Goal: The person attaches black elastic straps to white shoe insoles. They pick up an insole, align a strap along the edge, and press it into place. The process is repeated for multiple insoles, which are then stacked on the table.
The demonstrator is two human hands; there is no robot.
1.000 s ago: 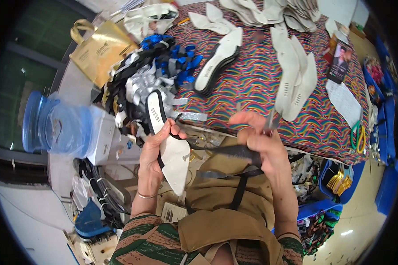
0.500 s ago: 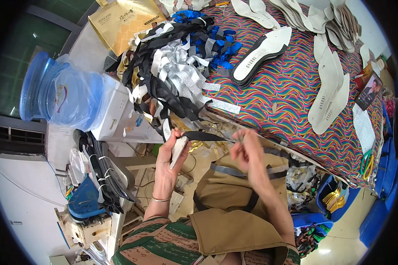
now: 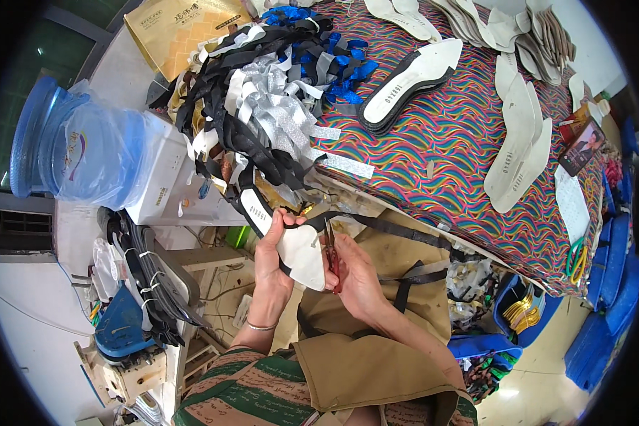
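Note:
My left hand [image 3: 268, 264] is closed round a white insole [image 3: 302, 250] with a black edge, held tilted over my lap. A black fabric strip [image 3: 397, 228] runs from the insole's edge off to the right. In my right hand [image 3: 362, 277] is a pair of scissors [image 3: 336, 264] with dark blades and red handles. The blades point away from me, beside the insole and close to the strip. Whether the blades touch the strip I cannot tell. My right fingers partly cover the handles.
A patterned tabletop [image 3: 405, 153] bears a stack of black-edged insoles [image 3: 408, 89] and pale insoles [image 3: 522, 153]. A heap of black, silver and blue strips [image 3: 270, 99] lies at its left. The water dispenser [image 3: 167, 181] stands left; a blue bin [image 3: 484, 346] sits lower right.
My right hand has come left toward the insole, and the scissors now show clearly. The insole is turned, with more of its white face in view. The strip now trails farther right.

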